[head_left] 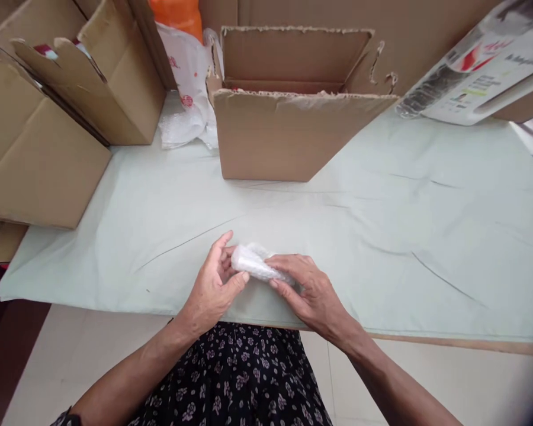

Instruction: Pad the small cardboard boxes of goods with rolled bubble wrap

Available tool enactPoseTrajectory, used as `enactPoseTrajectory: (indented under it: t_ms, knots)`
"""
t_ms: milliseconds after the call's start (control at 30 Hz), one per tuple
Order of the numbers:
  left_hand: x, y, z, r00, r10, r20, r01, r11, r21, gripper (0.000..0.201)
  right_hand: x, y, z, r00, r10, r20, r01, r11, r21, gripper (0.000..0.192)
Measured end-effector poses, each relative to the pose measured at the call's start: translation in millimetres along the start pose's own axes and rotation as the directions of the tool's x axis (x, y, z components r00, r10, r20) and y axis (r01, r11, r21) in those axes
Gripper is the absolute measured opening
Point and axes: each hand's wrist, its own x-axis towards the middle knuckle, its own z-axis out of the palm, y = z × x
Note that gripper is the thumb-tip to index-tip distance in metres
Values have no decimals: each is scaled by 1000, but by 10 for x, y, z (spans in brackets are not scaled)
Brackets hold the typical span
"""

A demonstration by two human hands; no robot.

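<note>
A small roll wrapped in clear bubble wrap [254, 261] lies between both hands near the table's front edge. My left hand [215, 283] cups its left end with thumb and fingers. My right hand [308, 290] presses on its right end, fingers curled over the wrap. What is inside the wrap cannot be made out.
The table is covered with a pale green sheet [382, 225]. An open cardboard box [288, 112] stands at the back centre. More cardboard boxes [53, 118] crowd the left side. White plastic bags [186, 89] lie between them. A printed package [479, 65] sits at the back right.
</note>
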Motion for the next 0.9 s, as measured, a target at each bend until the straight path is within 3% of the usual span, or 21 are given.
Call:
enactPoseTrajectory:
  t_ms: [67,167,233,300,367,400,467,500,567,633,700,800,900]
  knots:
    - [26,-7,58,1000,10,26,-9,1000,-27,79,11,5,-92,998,42,53,-45,997,65,17]
    - [40,-9,106,995,81,62,-81,997,-3,73,66,38,-234,965,84,249,-153,950,273,17]
    - [74,60,83,979,162,123,-174,981,90,64,117,72,-302,941,70,331,-215,880,423,19]
    - [170,258,16,935,299,191,-342,904,256,63,155,118,-353,949,92,301,-236,842,486,18]
    - [351,598,-70,832,503,236,-552,699,454,68,162,179,-405,967,150,204,-232,849,474,15]
    - [476,804,-109,744,621,245,-635,544,549,66,151,214,-434,972,177,156,-229,861,454,13]
    - [792,1214,-166,559,784,270,-669,235,705,53,104,285,-496,971,231,59,-234,880,412,12]
    - [971,1388,-180,489,827,278,-645,128,753,46,70,319,-525,966,258,9,-240,885,398,16]
    - [1323,1622,-185,488,819,302,-584,49,810,38,-10,381,-575,949,306,-69,-257,885,387,36]
    - [1587,1690,-171,521,781,345,-557,4,831,24,-97,443,-619,928,348,-131,-279,885,373,53]
    - [1681,1638,-154,520,756,398,-551,-59,832,19,-179,511,-673,907,374,-194,-300,897,323,47]
    - [1472,1498,-140,439,757,483,-573,-178,800,21,-277,603,-811,876,380,-296,-305,913,270,28]
    - [1000,1419,-139,389,745,542,-627,-218,748,20,-345,605,-1019,841,379,-386,-281,916,286,29]
